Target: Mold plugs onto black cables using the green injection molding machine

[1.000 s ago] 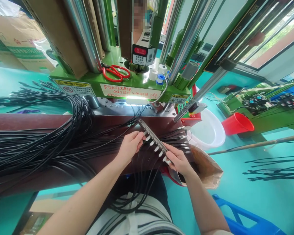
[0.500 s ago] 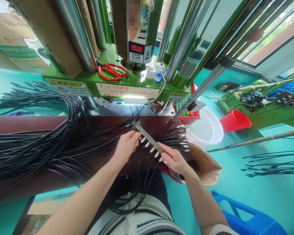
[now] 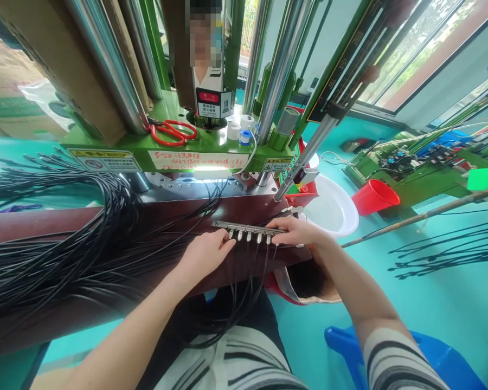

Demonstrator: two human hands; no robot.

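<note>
A narrow metal bar (image 3: 250, 227) lies almost level across the table's middle, with a row of silver cable connectors (image 3: 249, 236) along its near side. My left hand (image 3: 207, 250) is closed at its left end, thumb and fingers around the leftmost connector and the bar's edge. At the right end my right hand (image 3: 299, 232) grips the bar, fingers over the top. Black cables (image 3: 250, 281) hang from the connectors down to my lap. Beyond the bar, more black cables (image 3: 215, 196) run under the green press (image 3: 211, 154).
A thick bundle of black cables (image 3: 114, 200) covers the left of the brown table (image 3: 166, 214). Red-handled scissors (image 3: 174, 132) and tape rolls (image 3: 245, 137) sit on the press. Right: a white tub (image 3: 337, 208), red bucket (image 3: 376, 196), lined bin (image 3: 309, 279) and blue stool (image 3: 390, 352).
The bar has turned from a slant to nearly level, and its right end has moved up and away from me. Both hands still hold it. The camera view has shifted slightly.
</note>
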